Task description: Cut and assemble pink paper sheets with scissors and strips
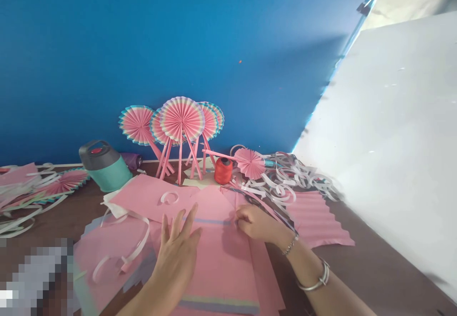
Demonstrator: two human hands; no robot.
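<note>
My left hand [178, 254] lies with fingers spread on a pink paper sheet [221, 263] with blue and yellowish stripes near its lower edge. My right hand [252, 223] is curled closed at the sheet's upper right, by the end of a blue stripe [209, 221]. What its fingertips pinch is hidden. Beyond both hands lies another pink sheet [143, 194] with a curled white strip [169, 197] on it. Dark scissors, partly hidden, seem to lie behind my right wrist.
Several pink pleated paper fans [182, 118] on paper sticks lean against the blue board [178, 35]. A red thread spool [223, 171], a teal flask [109, 168] and a heap of white strips [285, 175] stand along the back. Pleated pink paper [317, 218] lies right.
</note>
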